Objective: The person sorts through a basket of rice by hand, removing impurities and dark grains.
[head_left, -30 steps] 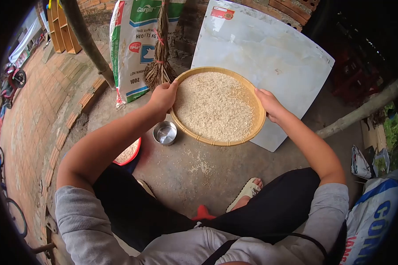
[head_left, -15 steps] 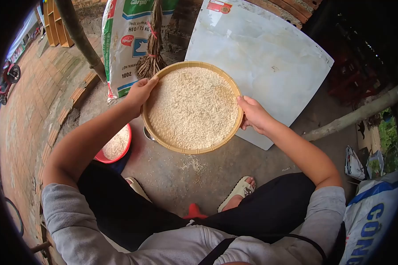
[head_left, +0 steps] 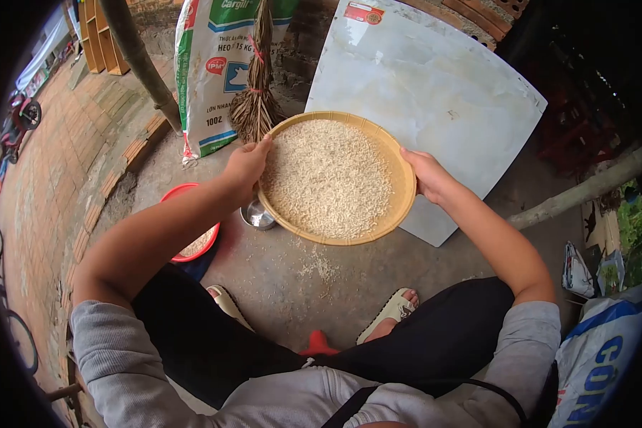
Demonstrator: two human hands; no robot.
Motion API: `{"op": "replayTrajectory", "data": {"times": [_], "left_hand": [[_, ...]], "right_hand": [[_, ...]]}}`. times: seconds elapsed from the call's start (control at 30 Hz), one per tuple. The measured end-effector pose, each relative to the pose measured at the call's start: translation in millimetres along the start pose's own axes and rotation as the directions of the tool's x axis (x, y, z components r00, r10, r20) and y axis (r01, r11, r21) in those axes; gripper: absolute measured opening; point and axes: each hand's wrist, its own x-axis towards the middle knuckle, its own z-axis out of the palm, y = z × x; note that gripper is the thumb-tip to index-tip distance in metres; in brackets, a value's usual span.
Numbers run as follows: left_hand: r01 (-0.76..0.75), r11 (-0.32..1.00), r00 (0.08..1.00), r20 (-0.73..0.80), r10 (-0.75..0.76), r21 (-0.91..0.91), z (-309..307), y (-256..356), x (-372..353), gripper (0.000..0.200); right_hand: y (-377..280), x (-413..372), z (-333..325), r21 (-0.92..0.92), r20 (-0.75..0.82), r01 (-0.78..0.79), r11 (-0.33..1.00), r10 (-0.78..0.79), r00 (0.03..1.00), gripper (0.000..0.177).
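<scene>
A round yellow-brown tray (head_left: pixel 404 192) is held up in front of me, with a layer of pale grains (head_left: pixel 328 178) on it. The grains lie toward its left side, and a strip of bare tray shows at the right. My left hand (head_left: pixel 248 165) grips the left rim, thumb on top. On the right rim is my right hand (head_left: pixel 428 175), closed round it, its fingers partly hidden beneath. Below and left of the tray, a small metal bowl (head_left: pixel 257 216) stands on the floor. A red basin (head_left: pixel 210 242) holding grains is partly covered by my left forearm.
Spilled grains (head_left: pixel 317 267) lie on the concrete floor. Behind the tray are a feed sack (head_left: pixel 210 78), a bundle of dry stalks (head_left: pixel 257 114) and a large pale board (head_left: pixel 435 85). A pole (head_left: pixel 585 187) slants in at the right, above a white-and-blue sack (head_left: pixel 599 357).
Both hands and the tray have shifted slightly right in view. The grains have gathered leftward, baring the tray's right side. More of the metal bowl shows.
</scene>
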Motion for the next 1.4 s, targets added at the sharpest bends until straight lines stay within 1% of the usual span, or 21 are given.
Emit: {"op": "replayTrajectory", "data": {"times": [0.07,0.1,0.2,0.23,0.37,0.4,0.47,0.5,0.53,0.6,0.63,0.73,0.8,0.9,1.0,1.1,1.13,1.2,1.27,1.3,1.4], "left_hand": [[-0.038,0.971,0.999,0.001,0.038,0.236,15.4,-8.2,-8.9,0.040],[-0.052,0.965,0.997,-0.036,0.063,0.256,15.5,-8.5,-7.9,0.040],[0.066,0.990,0.998,0.009,-0.068,0.128,-18.7,12.3,17.8,0.039],[0.103,0.992,0.991,0.072,-0.109,0.079,-23.0,26.8,5.6,0.039],[-0.001,1.000,0.999,-0.046,0.002,0.014,-4.3,-2.3,6.7,0.036],[0.033,0.971,0.999,-0.031,-0.026,0.238,4.7,4.7,-15.8,0.035],[0.020,0.991,0.998,0.062,-0.029,0.129,13.7,-10.8,-11.0,0.034],[0.001,0.989,1.000,0.004,-0.001,0.150,7.1,-13.9,1.9,0.033],[0.046,0.972,0.999,-0.009,-0.046,0.231,-1.7,8.9,-7.0,0.034],[0.092,0.996,0.996,0.012,-0.092,-0.003,-15.4,22.1,0.7,0.036],[0.124,0.992,0.992,0.004,-0.124,0.003,-21.1,22.0,4.6,0.041],[0.054,0.998,0.996,-0.067,-0.052,0.030,2.9,7.0,-13.9,0.042],[0.032,0.991,0.999,-0.044,-0.027,0.127,10.2,2.4,-18.1,0.042],[0.012,1.000,1.000,0.003,-0.012,0.024,3.0,13.7,-11.3,0.041],[0.124,0.991,0.992,-0.022,-0.123,0.051,-17.9,29.5,-1.8,0.042],[0.025,0.999,0.994,-0.104,-0.029,-0.038,-0.8,0.0,-4.3,0.044],[0.003,0.973,0.996,-0.089,0.017,0.229,5.8,-1.7,-12.7,0.046],[0.011,0.982,0.998,-0.060,0.000,0.187,19.0,0.3,-24.3,0.045],[0.066,0.996,0.996,-0.055,-0.063,0.063,5.3,15.2,-9.6,0.044],[0.095,0.990,0.995,0.005,-0.097,0.104,-17.1,15.2,17.3,0.040],[0.037,0.998,0.999,0.010,-0.037,-0.048,-21.0,7.4,13.7,0.038]], "right_hand": [[14.1,20.5,-16.3,0.197,-0.098,0.046,0.979,-0.027,0.995,0.037],[22.5,27.0,-21.4,0.121,-0.071,0.071,0.990,-0.063,0.995,0.040],[4.8,1.1,10.3,0.026,-0.006,-0.030,0.999,0.030,1.000,0.040],[2.4,-4.4,15.5,0.009,0.115,-0.046,0.999,0.045,0.992,0.041],[10.2,8.0,-2.8,0.099,0.046,-0.037,0.994,0.032,0.998,0.041],[17.7,14.4,-11.3,0.110,0.052,-0.042,0.993,0.036,0.998,0.041],[30.3,27.7,-22.8,0.126,-0.065,0.019,0.992,-0.011,0.998,0.041],[24.6,20.0,-12.9,0.049,-0.116,0.016,0.999,-0.010,0.993,0.041],[14.2,8.8,-2.7,0.037,-0.117,0.017,0.999,-0.012,0.993,0.041],[0.4,-9.9,16.9,-0.031,0.054,-0.083,0.996,0.085,0.995,0.041],[2.3,-8.7,20.8,-0.007,0.069,-0.102,0.995,0.102,0.992,0.042],[11.6,7.0,-2.0,0.136,0.012,-0.049,0.989,0.048,0.999,0.044],[15.5,11.6,-8.6,0.082,-0.016,-0.085,0.993,0.086,0.996,0.044],[11.7,-3.1,13.7,0.068,-0.129,-0.019,0.997,0.028,0.991,0.044],[10.0,-5.4,25.8,0.073,0.085,-0.073,0.995,0.067,0.994,0.044],[7.8,5.3,5.6,0.149,-0.007,-0.057,0.987,0.059,0.998,0.045],[11.1,10.7,-5.7,0.123,-0.039,-0.070,0.990,0.076,0.996,0.045],[23.2,17.6,-4.8,0.185,-0.057,-0.049,0.982,0.061,0.997,0.045],[30.1,12.4,16.9,0.117,-0.262,0.083,0.990,-0.050,0.964,0.044],[17.4,-5.0,29.4,-0.005,-0.201,-0.004,1.000,0.003,0.980,0.041],[10.0,-11.5,33.6,0.080,-0.083,-0.054,0.995,0.061,0.995,0.034]]}}
